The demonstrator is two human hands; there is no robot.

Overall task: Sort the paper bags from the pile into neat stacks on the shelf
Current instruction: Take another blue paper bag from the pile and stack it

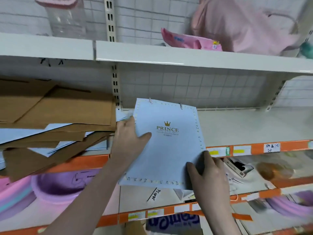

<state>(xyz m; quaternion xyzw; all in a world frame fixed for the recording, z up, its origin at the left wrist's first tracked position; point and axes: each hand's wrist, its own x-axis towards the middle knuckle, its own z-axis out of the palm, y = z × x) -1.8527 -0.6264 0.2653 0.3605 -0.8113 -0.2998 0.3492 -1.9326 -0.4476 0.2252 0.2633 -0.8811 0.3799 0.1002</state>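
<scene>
Centre of frame: pale blue paper bag (pixel 166 145), flat, held by both hands, tilted slightly with top edge toward the back of the shelf. Gold crown above gold "PRINCE" lettering on the face; smaller lines beneath too blurred to read. Stitch-like dotted border along all four edges. Two twisted cord ends at the top edge. Upper half over the shelf board (pixel 245 126), lower half projecting forward past the orange price strip (pixel 254 148).

Left hand (pixel 128 138), centre-left: gripping the bag's left edge, thumb lying across the face, fingers curled behind and out of sight. Right hand (pixel 209 170), lower right of centre: pinching the lower right corner, thumb on the face, fingers wrapped round the right edge.

Left of frame, same shelf level: untidy pile (pixel 55 119) of brown paper bags with pale blue ones interleaved, edges splayed at differing angles, some overhanging the shelf front. Pile just beside the left hand; contact cannot be told.

Right part of the shelf board bare, off-white, wire grid backing behind.

Upper shelf, top of frame: clear plastic container with pink lid (pixel 66 16) at upper left, pink packets (pixel 186 40) and pink fabric at upper right. Lower left: purple plastic basins (pixel 62 185) under the orange strip. Handwritten label (pixel 271 147) on the strip at right, illegible.
</scene>
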